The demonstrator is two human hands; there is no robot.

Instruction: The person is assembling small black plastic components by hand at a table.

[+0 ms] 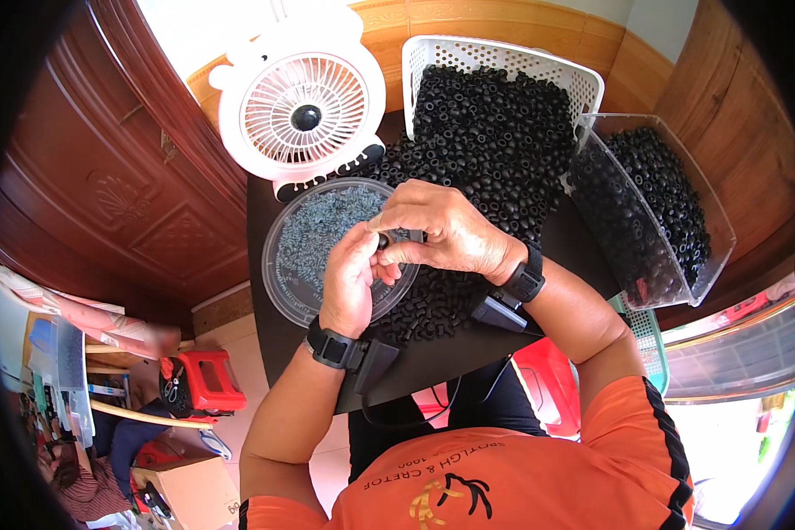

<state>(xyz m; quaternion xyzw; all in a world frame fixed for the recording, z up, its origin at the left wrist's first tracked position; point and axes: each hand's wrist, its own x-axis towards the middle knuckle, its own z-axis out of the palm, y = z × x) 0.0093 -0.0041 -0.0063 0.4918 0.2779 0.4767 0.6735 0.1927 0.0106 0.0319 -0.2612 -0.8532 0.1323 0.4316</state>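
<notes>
My two hands meet over the right side of a round clear tray (274,256) filled with small blue-grey pieces (327,216), too small to name. Between the thumb and fingers of my left hand (349,274) sits a small round black part (382,241). My right hand (446,228) comes over it from the right, thumb and forefinger closed at the part. Whatever lies within the right fingers is hidden. Beside the tray, a heap of black ring-like parts (503,168) spreads over the dark table (300,362). Smaller black pieces (428,309) lie below my hands.
A white perforated basket (583,84) lies tipped at the back, black parts spilling from it. To the right stands a clear bin (715,230) of similar parts. A white fan (305,115) is behind the tray. Cables run below a black box (377,365) at my left wrist.
</notes>
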